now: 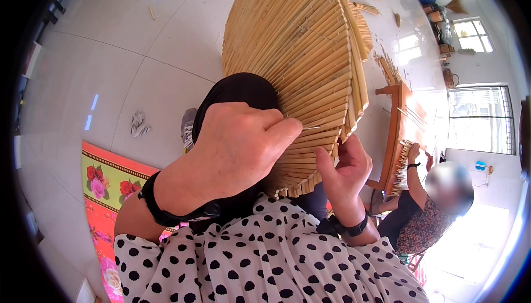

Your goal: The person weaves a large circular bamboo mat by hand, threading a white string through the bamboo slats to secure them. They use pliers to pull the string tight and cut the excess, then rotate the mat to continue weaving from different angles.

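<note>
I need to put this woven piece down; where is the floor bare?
Bare tiled floor lies to the left, between the woven reed panel, the crumpled rag and the floral mat. The right is crowded: reed scraps, a wooden frame, another person.

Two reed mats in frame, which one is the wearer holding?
The big fan-shaped reed mat at centre, between left hand and right hand; the smaller mat is a co-worker's.

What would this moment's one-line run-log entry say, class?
left hand: pinching thin strand at woven reed mat | right hand: fingers on mat's lower edge | mat: held upright
</note>
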`<state>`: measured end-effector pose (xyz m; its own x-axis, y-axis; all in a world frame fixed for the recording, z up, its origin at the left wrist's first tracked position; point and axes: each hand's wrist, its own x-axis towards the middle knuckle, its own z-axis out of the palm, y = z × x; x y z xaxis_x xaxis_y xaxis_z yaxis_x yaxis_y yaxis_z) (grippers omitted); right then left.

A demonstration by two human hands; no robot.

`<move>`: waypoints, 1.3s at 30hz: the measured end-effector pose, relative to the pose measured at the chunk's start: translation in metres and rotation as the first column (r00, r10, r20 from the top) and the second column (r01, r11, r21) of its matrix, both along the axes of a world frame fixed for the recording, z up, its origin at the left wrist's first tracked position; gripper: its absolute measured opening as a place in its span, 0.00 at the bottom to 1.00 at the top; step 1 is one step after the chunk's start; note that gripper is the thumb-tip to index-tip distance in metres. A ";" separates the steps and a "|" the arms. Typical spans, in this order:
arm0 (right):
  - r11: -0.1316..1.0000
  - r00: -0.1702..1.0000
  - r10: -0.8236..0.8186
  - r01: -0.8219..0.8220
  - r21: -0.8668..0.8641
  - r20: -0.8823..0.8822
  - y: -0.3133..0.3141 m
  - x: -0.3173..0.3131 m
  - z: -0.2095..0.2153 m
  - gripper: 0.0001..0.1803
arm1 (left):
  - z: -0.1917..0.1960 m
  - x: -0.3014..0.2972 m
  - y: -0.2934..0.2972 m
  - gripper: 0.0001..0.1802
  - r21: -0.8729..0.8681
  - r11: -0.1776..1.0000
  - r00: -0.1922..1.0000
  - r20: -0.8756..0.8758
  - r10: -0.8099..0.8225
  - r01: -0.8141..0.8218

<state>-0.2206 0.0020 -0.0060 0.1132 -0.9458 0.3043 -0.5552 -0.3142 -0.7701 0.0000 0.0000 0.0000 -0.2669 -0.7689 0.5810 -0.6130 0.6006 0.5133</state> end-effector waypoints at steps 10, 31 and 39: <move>1.000 1.000 0.007 -0.007 -0.012 0.001 0.000 0.001 0.000 0.17 | 0.001 0.000 0.001 0.12 -0.003 1.000 1.000 0.014 0.001 -0.001; 1.000 1.000 0.010 -0.010 0.005 0.002 0.001 0.003 0.005 0.15 | 0.014 0.002 0.004 0.13 -0.029 1.000 0.994 0.113 -0.003 0.006; 1.000 1.000 0.009 -0.009 0.004 0.005 0.001 0.000 0.002 0.14 | 0.014 0.000 0.002 0.13 -0.023 0.999 0.994 0.103 -0.021 0.024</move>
